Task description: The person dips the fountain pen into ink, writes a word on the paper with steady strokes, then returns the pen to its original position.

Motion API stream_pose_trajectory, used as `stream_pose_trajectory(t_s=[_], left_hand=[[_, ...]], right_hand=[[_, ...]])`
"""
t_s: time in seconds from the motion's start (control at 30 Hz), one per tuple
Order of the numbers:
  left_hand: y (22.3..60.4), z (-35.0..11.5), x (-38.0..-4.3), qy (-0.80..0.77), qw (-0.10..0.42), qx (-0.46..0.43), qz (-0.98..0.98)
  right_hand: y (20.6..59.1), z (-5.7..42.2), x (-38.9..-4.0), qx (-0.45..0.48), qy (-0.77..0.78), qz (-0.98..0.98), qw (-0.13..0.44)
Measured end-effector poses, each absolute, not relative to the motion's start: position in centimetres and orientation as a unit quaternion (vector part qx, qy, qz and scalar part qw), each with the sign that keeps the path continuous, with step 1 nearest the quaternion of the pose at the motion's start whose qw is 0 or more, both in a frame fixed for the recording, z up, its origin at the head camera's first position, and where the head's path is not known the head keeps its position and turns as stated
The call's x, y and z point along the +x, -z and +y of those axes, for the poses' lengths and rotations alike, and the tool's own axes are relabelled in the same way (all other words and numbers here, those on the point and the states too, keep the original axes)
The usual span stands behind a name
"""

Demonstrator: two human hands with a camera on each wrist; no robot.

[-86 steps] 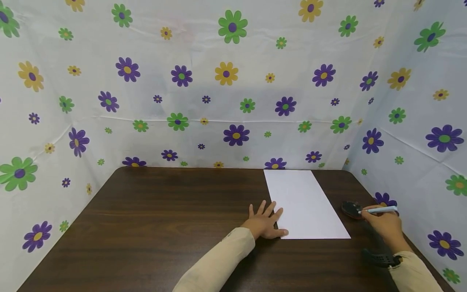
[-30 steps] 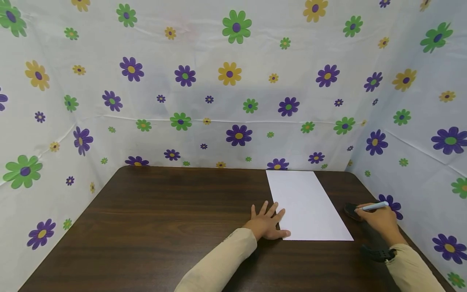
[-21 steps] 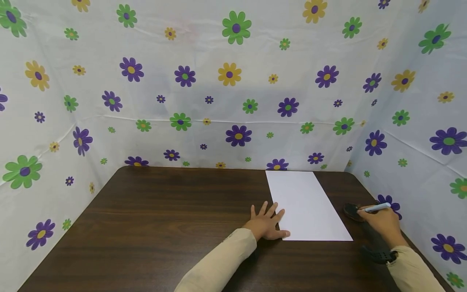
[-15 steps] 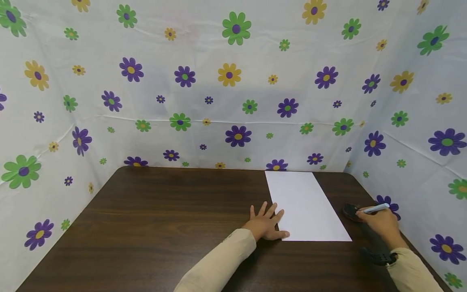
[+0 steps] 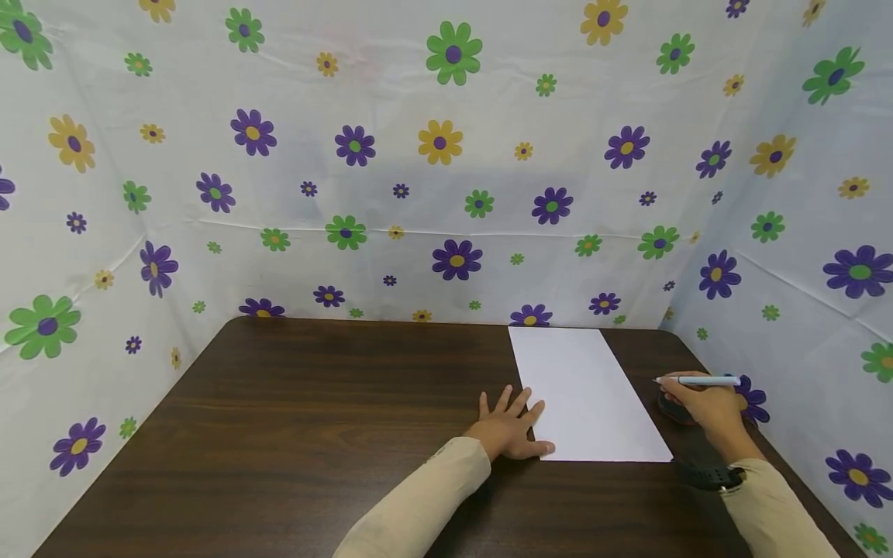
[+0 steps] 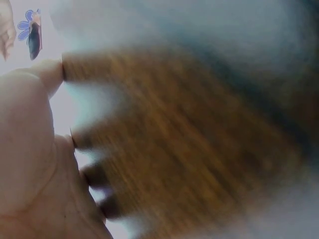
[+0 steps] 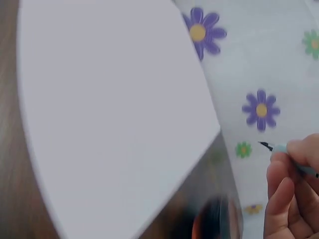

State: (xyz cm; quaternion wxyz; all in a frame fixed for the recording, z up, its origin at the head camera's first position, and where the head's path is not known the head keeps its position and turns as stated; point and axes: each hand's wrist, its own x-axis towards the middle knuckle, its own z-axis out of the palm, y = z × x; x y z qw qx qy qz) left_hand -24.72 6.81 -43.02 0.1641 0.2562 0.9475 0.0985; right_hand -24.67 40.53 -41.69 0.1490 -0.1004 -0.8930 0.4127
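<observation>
A blank white sheet of paper (image 5: 589,395) lies on the right part of the table. Fingers spread, my left hand (image 5: 512,430) rests flat across its lower left edge. To the right of the sheet, my right hand (image 5: 713,409) pinches a slim pen (image 5: 708,380) with a pale blue barrel, held nearly level in the head view, tip to the left. The right wrist view shows its dark, pointed tip (image 7: 266,146) beyond the thumb and fingers. Below that hand sits a dark, rounded object (image 5: 673,409) with a reddish edge, partly covered by the fingers.
The brown wood-grain table (image 5: 314,418) extends far to the left. White cloth (image 5: 384,178) printed with flowers hangs behind it and along both sides, close by the right hand. A black wristband (image 5: 711,477) is on the right wrist.
My right hand has lifted away from the dark object, up and slightly left, with the pen. The pen has swung from slanting to nearly level. My left hand has stayed on the paper.
</observation>
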Motion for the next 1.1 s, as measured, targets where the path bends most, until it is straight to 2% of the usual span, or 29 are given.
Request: stream_pose_trajectory(t_s=[0.13,0.27,0.6,1.1], left_hand=[[42.9,6.8,-24.7,-0.101,0.166,0.259,0.946],[42.8,6.7,-24.7,-0.106,0.168,0.26,0.945],[43.0,6.8,-24.7,-0.098,0.162,0.252,0.949],[42.7,6.9,-24.7,-0.086,0.158,0.25,0.951]], right_hand=[[42.9,39.8,-27.2,-0.066,-0.469,-0.866,0.163],[43.7,38.2,-29.5,-0.07,-0.481,-0.86,0.156],[41.0,32.0,-30.5,-0.042,-0.447,-0.891,0.074],[42.5,29.7,-32.8,-0.048,-0.406,-0.912,0.029]])
